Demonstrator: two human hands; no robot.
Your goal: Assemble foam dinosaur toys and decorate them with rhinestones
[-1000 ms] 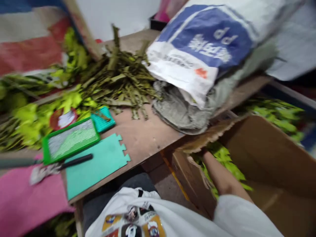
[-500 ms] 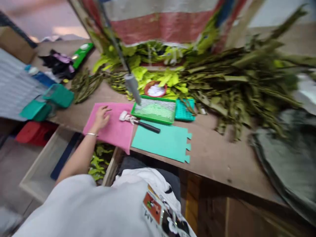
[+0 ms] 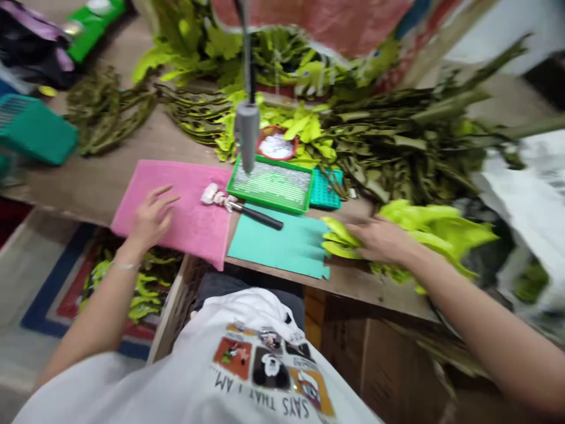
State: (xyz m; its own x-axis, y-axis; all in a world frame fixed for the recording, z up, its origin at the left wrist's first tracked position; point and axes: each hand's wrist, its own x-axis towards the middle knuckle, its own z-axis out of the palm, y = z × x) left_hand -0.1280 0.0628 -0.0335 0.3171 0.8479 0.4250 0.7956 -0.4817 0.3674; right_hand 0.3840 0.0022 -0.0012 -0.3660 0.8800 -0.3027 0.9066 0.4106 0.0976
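Well, right hand [image 3: 382, 240] grips blurred bright leaves [image 3: 424, 227], fingers partly hidden; left hand [image 3: 150, 217] spread flat on pink mat [image 3: 194, 221].

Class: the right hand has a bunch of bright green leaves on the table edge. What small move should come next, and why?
Probably slide the bright green leaves left onto the teal mat: the right hand grips them beside it, and the left hand rests open on the pink cloth.
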